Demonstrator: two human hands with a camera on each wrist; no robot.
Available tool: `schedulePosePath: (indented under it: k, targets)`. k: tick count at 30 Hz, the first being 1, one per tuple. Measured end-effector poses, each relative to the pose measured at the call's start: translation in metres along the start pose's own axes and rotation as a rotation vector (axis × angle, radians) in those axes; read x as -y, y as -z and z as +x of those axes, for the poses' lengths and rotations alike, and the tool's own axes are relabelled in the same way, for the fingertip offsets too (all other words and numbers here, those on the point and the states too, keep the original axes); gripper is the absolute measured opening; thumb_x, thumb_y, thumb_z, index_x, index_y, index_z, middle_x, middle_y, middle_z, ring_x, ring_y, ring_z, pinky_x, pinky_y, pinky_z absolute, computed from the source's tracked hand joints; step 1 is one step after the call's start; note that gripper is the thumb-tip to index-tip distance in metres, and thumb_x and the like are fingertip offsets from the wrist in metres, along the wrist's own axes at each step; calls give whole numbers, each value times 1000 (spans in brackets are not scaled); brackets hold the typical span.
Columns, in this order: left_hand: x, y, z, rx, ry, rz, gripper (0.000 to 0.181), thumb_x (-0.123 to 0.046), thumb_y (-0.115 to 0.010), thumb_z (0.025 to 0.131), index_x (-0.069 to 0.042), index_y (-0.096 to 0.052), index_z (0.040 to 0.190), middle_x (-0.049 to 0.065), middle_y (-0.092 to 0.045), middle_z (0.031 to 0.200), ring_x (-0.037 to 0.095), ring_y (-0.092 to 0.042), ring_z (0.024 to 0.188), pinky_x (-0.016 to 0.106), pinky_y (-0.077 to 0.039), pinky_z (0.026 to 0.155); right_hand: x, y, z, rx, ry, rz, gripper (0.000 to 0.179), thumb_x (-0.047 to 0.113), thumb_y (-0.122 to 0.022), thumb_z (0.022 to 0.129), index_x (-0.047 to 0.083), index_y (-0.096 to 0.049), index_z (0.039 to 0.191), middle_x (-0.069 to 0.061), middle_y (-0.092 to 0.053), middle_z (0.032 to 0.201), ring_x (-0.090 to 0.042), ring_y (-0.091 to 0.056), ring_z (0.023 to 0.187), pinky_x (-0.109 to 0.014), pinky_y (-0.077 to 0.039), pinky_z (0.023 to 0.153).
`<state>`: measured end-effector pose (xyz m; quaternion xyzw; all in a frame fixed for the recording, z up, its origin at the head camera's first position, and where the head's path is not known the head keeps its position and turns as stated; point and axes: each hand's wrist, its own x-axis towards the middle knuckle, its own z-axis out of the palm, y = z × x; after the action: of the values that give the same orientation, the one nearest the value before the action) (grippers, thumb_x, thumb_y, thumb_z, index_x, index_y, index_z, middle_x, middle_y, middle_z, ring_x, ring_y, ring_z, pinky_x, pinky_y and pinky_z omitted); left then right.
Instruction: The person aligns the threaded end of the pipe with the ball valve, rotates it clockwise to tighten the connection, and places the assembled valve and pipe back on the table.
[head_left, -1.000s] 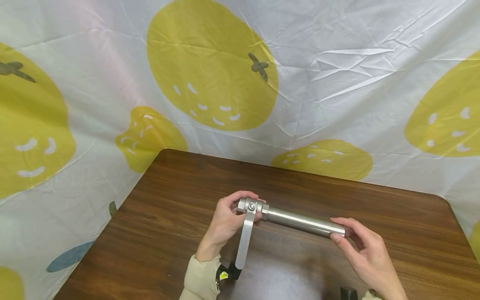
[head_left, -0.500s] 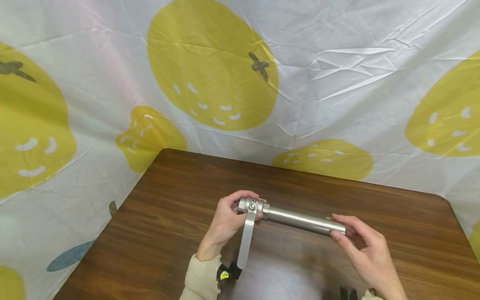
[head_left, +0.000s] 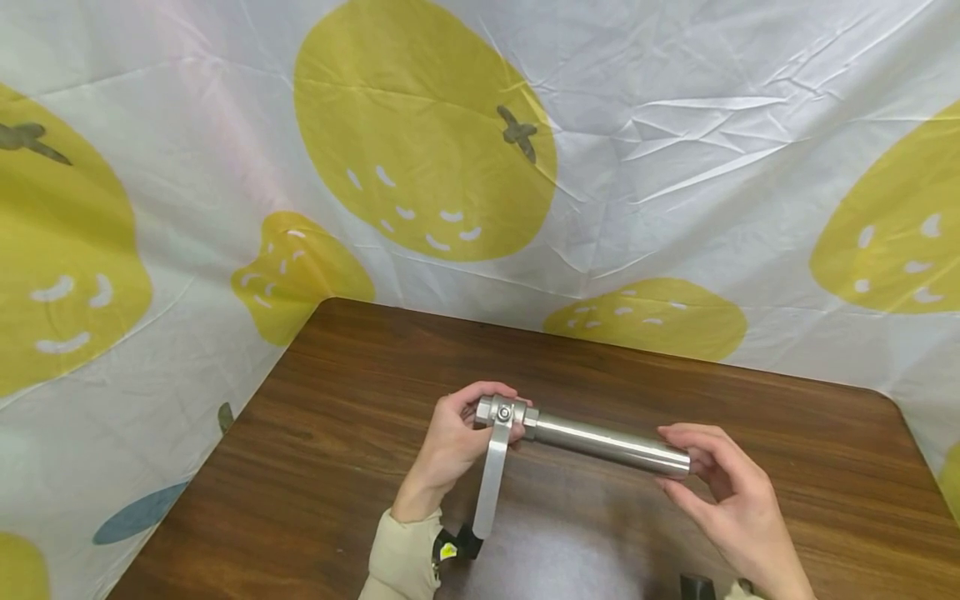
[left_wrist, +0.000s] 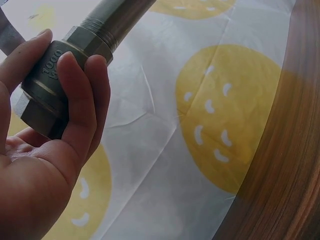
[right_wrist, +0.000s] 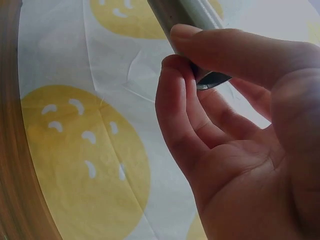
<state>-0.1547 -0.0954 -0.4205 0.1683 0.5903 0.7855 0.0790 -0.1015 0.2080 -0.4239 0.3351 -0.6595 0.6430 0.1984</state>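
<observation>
A steel ball valve (head_left: 517, 410) with a long flat lever (head_left: 491, 487) is in my left hand (head_left: 450, 433), whose fingers curl round the valve body. The lever points down toward me. Raised lettering reading "1000" shows on the body in the left wrist view, beside a hex end with a threaded joint (left_wrist: 97, 27). From that joint a smooth metal pipe (head_left: 607, 444) runs to the right, sloping slightly down. My right hand (head_left: 738, 492) holds the pipe's free end between thumb and fingers. In the right wrist view the thumb lies across the pipe's open end (right_wrist: 212, 80).
A dark brown wooden table (head_left: 360, 358) lies beneath the hands. White cloth (head_left: 675, 167) printed with yellow fruit hangs behind it and on the left. Black wrist gear (head_left: 468, 542) sits at the left sleeve, and a black piece (head_left: 697, 586) by the right wrist.
My right thumb has slid from the pipe's front face to its lower edge, and the fingers have shifted along the top. The left hand and valve stay nearly still.
</observation>
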Motion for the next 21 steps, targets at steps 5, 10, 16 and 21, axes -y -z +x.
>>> schedulePosePath:
  k: [5, 10, 16, 21]
  targets:
    - [-1, -1, 0, 5, -11, -4, 48, -2, -80, 75, 10, -56, 114, 5, -72, 104, 15, -68, 91, 34, -62, 72, -1, 0, 1, 3, 24, 20, 47, -16, -74, 72, -26, -49, 110, -23, -57, 119, -16, -63, 107, -18, -54, 88]
    - [-1, -1, 0, 5, -13, 0, 48, -3, -80, 75, 10, -56, 114, 4, -72, 103, 14, -68, 90, 34, -62, 72, -2, 0, 0, 6, 28, 19, 45, -16, -74, 72, -26, -50, 109, -21, -58, 116, -16, -64, 103, -18, -54, 86]
    - [-1, -1, 0, 5, -12, -7, 49, -4, -81, 75, 11, -55, 114, 3, -72, 103, 14, -68, 90, 33, -62, 72, 0, 0, -1, 1, 17, -95, 45, -19, -75, 69, -21, -54, 108, -18, -61, 113, -12, -64, 95, -15, -54, 82]
    - [0, 0, 0, 6, -16, -7, 48, -3, -80, 75, 10, -56, 114, 5, -72, 104, 15, -68, 90, 35, -62, 72, 2, 0, -1, -10, -2, -290, 49, -18, -80, 62, -14, -60, 107, -12, -64, 109, -7, -60, 81, -12, -53, 73]
